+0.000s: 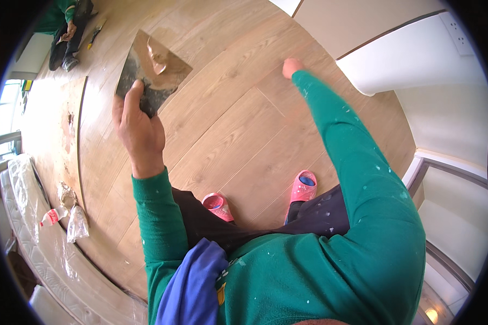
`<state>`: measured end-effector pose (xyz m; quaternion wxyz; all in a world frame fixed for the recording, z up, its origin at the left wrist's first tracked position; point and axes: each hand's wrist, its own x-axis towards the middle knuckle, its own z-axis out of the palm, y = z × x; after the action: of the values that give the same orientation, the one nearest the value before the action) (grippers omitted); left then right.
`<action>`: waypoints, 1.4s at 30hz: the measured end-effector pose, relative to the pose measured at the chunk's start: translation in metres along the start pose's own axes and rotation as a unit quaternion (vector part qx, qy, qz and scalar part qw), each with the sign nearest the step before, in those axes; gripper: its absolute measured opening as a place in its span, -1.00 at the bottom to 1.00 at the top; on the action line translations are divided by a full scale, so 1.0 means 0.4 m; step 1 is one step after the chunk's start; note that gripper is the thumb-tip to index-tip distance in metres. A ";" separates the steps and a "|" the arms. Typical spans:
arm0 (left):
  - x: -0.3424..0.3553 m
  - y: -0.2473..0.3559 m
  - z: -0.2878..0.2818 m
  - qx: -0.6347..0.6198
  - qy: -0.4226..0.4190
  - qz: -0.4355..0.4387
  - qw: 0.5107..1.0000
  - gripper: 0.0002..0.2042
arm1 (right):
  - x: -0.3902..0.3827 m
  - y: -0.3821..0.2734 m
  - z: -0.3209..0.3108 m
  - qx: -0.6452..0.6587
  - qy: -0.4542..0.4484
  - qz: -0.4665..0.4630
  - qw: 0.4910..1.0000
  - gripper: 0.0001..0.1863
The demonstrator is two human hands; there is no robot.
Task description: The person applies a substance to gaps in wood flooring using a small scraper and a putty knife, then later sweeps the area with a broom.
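Room floored in light wood planks (228, 141); white wall (417, 54) with socket plate (457, 33) at right. Along the left side: a long board (69, 141) with brown smears, a small clear bag (77, 225), and a plastic-wrapped mattress (49, 233). Far left, a second person (82, 24) is on the floor near a brush (95, 37).

Left hand (140, 130): raised over the floor, closed on the near corner of a flat metal plate (146, 76). Thumb lies along the upper face; other fingers mostly hidden. Plate tilted, a glossy lump of brown paste (158, 59) on it.

Right hand (292, 67): arm outstretched, hand seen against the planks, blurred. Fingers appear curled; degree of opening, anything held, and floor contact cannot be told.
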<state>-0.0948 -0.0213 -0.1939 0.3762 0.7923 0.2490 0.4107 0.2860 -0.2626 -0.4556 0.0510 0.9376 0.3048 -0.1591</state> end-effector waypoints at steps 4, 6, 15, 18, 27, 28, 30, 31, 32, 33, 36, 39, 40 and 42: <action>0.017 0.061 0.004 -0.217 0.046 -0.142 0.965 -0.63 | -0.119 -0.233 0.114 0.092 0.017 0.052 0.994 -0.61; 0.033 0.051 0.031 -0.430 0.055 -0.281 0.856 -0.61 | -0.206 -0.329 0.169 0.077 0.064 0.008 0.995 -0.65; 0.004 0.012 -0.011 -0.205 0.029 -0.118 0.971 -0.84 | -0.032 -0.077 -0.039 0.073 -0.006 0.041 0.996 -0.75; 0.002 0.039 -0.032 -0.322 0.042 -0.191 0.926 -0.72 | 0.025 0.049 -0.010 0.051 0.073 0.009 0.996 -0.74; 0.004 0.000 0.016 -0.057 0.003 -0.029 0.998 -0.67 | -0.140 -0.186 0.154 0.086 0.137 -0.070 0.984 -0.72; 0.012 0.001 0.027 -0.136 0.012 -0.080 0.987 -0.66 | -0.121 -0.159 0.123 0.095 0.088 -0.070 0.989 -0.73; 0.015 0.032 0.032 -0.130 0.009 -0.067 0.989 -0.66 | -0.063 -0.087 0.055 0.092 0.041 -0.030 0.994 -0.76; 0.015 0.045 0.033 -0.123 0.008 -0.061 0.990 -0.66 | -0.036 -0.058 0.021 0.082 0.037 0.004 0.996 -0.77; -0.003 0.056 0.009 0.052 -0.011 0.031 0.998 -0.67 | -0.017 -0.048 -0.006 0.075 0.028 0.033 0.996 -0.77; -0.015 0.059 -0.004 0.221 -0.031 0.122 0.967 -0.69 | 0.001 -0.030 -0.023 0.071 0.025 0.038 0.996 -0.77; -0.006 0.049 0.013 -0.153 0.021 -0.103 0.983 -0.79 | 0.062 0.090 -0.001 0.055 0.052 0.057 0.996 -0.77; -0.007 0.029 0.001 -0.186 0.040 -0.125 0.974 -0.79 | 0.047 -0.015 0.070 0.047 0.103 0.013 0.993 -0.75; -0.004 0.030 0.020 -0.187 0.032 -0.118 0.975 -0.79 | 0.020 -0.042 0.124 0.070 0.140 0.058 0.986 -0.75; 0.008 0.020 0.059 -0.233 0.021 -0.129 0.964 -0.78 | -0.048 -0.141 0.184 0.079 0.211 0.033 0.974 -0.76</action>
<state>-0.0727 -0.0331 -0.1948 0.5952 0.6350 0.2546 0.4216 0.2185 -0.2420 -0.5187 -0.0834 0.9606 0.2642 0.0207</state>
